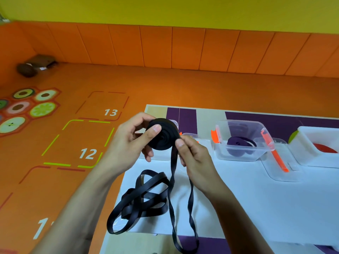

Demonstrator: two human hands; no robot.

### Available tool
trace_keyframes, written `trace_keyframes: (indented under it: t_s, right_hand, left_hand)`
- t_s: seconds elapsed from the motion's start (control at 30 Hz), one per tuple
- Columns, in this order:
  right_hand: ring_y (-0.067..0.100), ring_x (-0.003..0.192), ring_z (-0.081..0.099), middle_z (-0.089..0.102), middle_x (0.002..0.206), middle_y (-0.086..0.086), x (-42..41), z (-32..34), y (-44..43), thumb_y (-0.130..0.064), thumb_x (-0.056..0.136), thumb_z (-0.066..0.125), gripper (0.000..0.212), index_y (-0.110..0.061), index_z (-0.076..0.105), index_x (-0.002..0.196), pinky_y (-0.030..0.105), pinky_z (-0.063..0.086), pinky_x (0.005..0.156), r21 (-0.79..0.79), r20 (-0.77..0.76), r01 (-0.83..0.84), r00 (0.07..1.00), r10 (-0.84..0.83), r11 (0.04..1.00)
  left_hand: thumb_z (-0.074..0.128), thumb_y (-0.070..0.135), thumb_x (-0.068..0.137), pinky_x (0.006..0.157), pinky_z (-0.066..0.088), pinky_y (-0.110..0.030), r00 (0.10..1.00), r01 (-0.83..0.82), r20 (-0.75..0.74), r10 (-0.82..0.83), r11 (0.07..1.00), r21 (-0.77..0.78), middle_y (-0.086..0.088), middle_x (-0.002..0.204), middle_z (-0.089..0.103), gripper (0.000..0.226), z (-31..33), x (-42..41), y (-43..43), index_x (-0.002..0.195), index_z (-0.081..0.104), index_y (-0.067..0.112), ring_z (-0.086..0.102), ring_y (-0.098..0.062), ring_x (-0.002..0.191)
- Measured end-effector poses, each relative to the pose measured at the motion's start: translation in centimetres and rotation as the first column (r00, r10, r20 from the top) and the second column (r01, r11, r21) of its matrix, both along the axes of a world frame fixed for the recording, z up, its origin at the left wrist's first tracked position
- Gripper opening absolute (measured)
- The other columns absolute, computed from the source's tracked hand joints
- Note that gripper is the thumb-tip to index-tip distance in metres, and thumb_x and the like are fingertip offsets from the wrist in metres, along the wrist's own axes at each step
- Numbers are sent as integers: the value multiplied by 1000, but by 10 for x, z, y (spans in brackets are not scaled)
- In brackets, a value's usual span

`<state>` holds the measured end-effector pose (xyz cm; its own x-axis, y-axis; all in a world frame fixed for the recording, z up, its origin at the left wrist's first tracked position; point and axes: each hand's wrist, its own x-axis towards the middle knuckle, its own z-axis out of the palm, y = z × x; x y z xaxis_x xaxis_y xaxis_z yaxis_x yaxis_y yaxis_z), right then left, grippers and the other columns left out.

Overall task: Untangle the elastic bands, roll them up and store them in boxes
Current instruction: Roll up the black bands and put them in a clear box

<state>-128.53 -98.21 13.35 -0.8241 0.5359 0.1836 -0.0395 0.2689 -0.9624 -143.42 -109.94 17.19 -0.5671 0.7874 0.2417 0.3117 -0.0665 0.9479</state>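
Head view: left hand [126, 143] gripped the black band roll [165, 141], thumb pressed on its face, above the white table [256, 198]; loose tangle [141, 206] of the same band lay on the table below; right hand [194, 158] pinched the tail just beside the roll; further right, clear box [238, 156] held a purple roll [236, 143]; white box [311, 131] held a red roll [324, 148].

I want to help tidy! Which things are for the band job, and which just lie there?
For the job: black roll, loose black band, clear box holding a purple band, white box.
Just lying about: brown things in the corner.
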Motion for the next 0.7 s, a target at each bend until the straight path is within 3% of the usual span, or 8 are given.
trace_keyframes:
  t_s: [0.07,0.17,0.27,0.4,0.57,0.63,0.7]
  right_hand:
    - [4,80,51,51,83,-18,-3,-2,-1,-47,98,47,16,-49,62,91,16,38,77,25,-9,64,998,-64,998]
    - [8,94,59,62,98,-10,0,-5,5,-43,95,57,22,-32,73,106,16,43,84,13,-39,129,991,-128,992]
    - [12,86,66,70,91,1,1,-2,10,-32,99,61,21,-20,75,107,26,52,81,-42,-60,111,992,-114,993]
    - [14,64,60,62,70,12,-1,2,11,-37,100,55,24,-22,71,108,32,54,63,-122,-47,101,993,-107,987]
    - [12,55,48,52,57,0,4,-6,18,-48,96,54,31,-24,72,103,25,42,57,-117,21,119,993,-117,986]
    - [8,57,46,51,59,-8,8,-8,19,-40,101,54,24,-24,72,105,21,39,59,-65,35,105,994,-103,992]
    - [4,62,48,54,65,-18,14,-7,22,-31,103,56,18,-23,71,106,17,38,64,13,65,66,996,-66,998]
  left_hand:
    - [63,23,96,43,53,-39,999,-21,38,20,1000,17,3,82,62,14,-3,3,1,100,63,10,58,-35,46]
    - [64,25,95,45,53,-37,995,-29,98,25,999,38,-17,92,59,14,-9,4,2,98,65,11,60,-38,46]
    - [63,28,96,48,56,-37,979,-32,201,21,998,50,-33,108,53,18,-15,9,4,101,65,11,62,-37,48]
    - [53,26,96,55,59,-40,944,-29,329,4,997,71,-16,107,65,28,-21,26,11,112,54,3,66,-34,54]
    - [46,24,102,62,62,-43,935,15,355,-14,1000,2,-21,113,62,21,-29,36,9,115,47,8,73,-41,67]
    - [45,20,107,53,61,-42,938,68,346,-25,992,-111,-17,112,64,14,-26,34,5,115,49,9,74,-42,71]
    - [52,19,105,44,54,-36,976,84,214,-29,964,-253,-9,108,65,9,-19,23,1,108,57,12,74,-38,68]
